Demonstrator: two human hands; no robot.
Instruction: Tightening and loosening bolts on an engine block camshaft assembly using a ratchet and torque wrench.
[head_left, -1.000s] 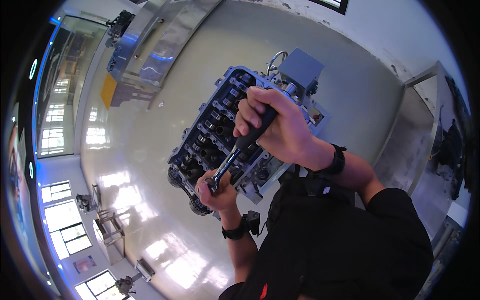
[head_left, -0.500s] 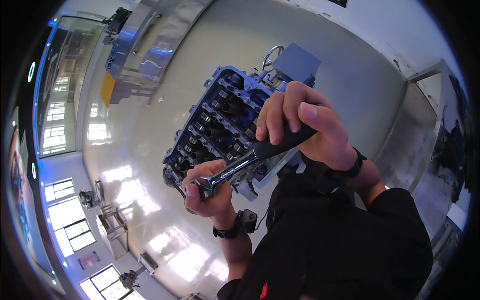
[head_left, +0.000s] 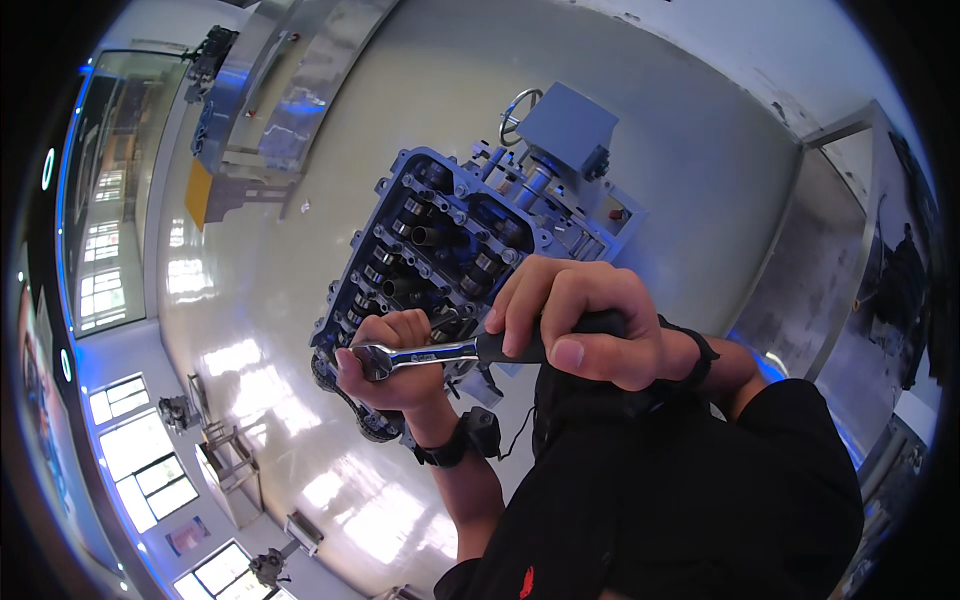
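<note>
Chrome and black, a ratchet wrench [head_left: 430, 354] runs nearly level across the view, held between two hands over the near edge of a partly opened engine [head_left: 400, 262]. At its polished head, the person's left hand [head_left: 408, 390] curls its fingers around and behind the metal, the thumb near the rounded end. Farther right, the right hand [head_left: 590, 295] is closed around the dark grip [head_left: 500, 347], thumb and fingers folded over it.

Beyond the tool, the engine lies tilted across the scene, its top uncovered to show rows of shiny lobes, bolts and dark round openings. A chain-wrapped gear [head_left: 376, 425] sits at its lower left end, close to the left hand. At the far end stand a blue-grey box [head_left: 567, 125] and a metal handwheel [head_left: 512, 122] beside it.

Black straps circle both wrists, the left strap [head_left: 447, 450] carrying a small dark device; the person wears a black shirt [head_left: 700, 480] with a red mark. Around them spreads a glossy pale floor [head_left: 690, 160], streaked with window light at lower left. A steel tabletop [head_left: 325, 85] with a yellow end panel [head_left: 198, 194] stands at upper left, windows [head_left: 150, 455] below.
</note>
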